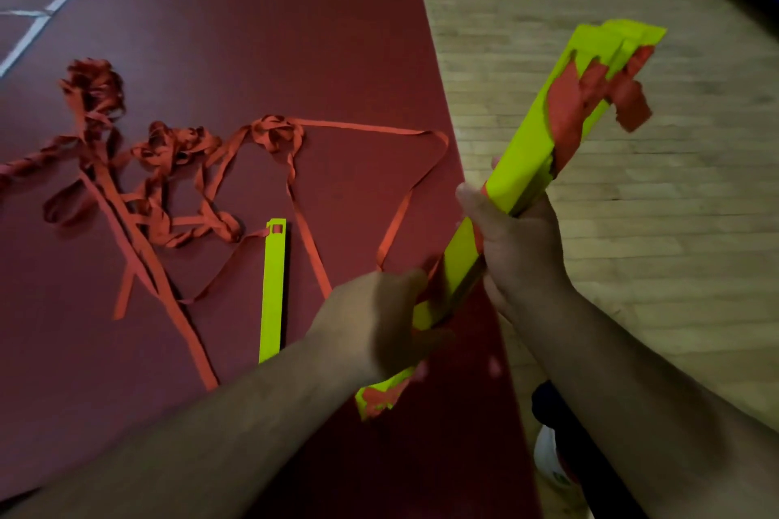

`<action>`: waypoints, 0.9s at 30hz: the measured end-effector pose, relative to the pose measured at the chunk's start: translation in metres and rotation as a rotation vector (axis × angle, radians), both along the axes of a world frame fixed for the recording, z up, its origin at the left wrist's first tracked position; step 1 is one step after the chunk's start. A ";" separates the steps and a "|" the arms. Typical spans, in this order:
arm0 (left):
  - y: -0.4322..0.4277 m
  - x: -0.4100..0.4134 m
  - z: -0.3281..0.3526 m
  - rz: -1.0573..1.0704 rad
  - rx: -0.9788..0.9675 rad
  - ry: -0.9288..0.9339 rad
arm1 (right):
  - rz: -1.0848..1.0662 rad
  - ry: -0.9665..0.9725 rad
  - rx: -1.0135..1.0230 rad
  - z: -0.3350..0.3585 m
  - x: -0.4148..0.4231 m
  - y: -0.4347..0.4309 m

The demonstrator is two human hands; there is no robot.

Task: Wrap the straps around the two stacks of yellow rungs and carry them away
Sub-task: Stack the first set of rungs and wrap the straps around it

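head view: the right hand (pixel 518 240) has its fingers (pixel 470 198) clamped round the middle of a tilted stack of yellow rungs (pixel 527 152); the left hand (pixel 379 320) grips its lower part; loose red straps (pixel 168 164) and a lone yellow rung (pixel 272 291) lie on the red mat (pixel 253 34)

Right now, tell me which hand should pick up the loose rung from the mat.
Left, probably. The left hand is nearer the loose rung on the red mat; the right hand grips the middle of the stack of rungs, farther off.
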State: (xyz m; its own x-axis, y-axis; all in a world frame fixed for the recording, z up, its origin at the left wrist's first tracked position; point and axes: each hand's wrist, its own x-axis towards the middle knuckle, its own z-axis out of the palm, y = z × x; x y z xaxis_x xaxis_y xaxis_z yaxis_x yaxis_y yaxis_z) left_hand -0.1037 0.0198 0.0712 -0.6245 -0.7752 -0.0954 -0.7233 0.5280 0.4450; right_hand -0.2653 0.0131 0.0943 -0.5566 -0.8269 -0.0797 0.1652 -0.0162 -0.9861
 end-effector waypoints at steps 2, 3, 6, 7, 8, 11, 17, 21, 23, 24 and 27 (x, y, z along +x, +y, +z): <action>0.001 -0.003 -0.003 0.055 -0.072 -0.035 | -0.038 -0.192 0.031 0.000 0.000 -0.002; 0.001 -0.004 -0.004 0.077 -0.102 -0.046 | -0.057 -0.299 0.049 0.001 0.001 -0.003; 0.003 -0.004 -0.002 0.116 -0.172 -0.080 | -0.076 -0.489 0.086 0.003 0.001 -0.005; 0.003 -0.005 -0.002 0.126 -0.204 -0.103 | -0.071 -0.514 0.095 0.005 0.001 -0.004; 0.003 -0.005 -0.003 0.134 -0.245 -0.121 | -0.066 -0.528 0.099 0.008 0.002 -0.003; -0.003 -0.003 -0.009 0.162 -0.342 -0.113 | -0.060 -0.495 0.107 0.018 0.005 -0.001; -0.037 0.018 -0.015 -0.001 -0.106 0.044 | 0.203 -0.372 0.133 0.015 -0.011 0.001; -0.046 0.033 -0.004 -0.197 0.222 0.130 | 0.612 -0.380 -0.075 0.010 -0.034 0.002; -0.041 0.031 -0.003 -0.252 0.305 0.090 | 0.735 -0.372 -0.077 0.012 -0.032 0.005; -0.039 0.029 -0.004 -0.268 0.298 0.065 | 0.734 -0.367 -0.070 0.013 -0.028 0.006; -0.037 0.021 -0.008 -0.249 0.241 0.015 | 0.608 -0.333 -0.040 0.025 -0.015 0.005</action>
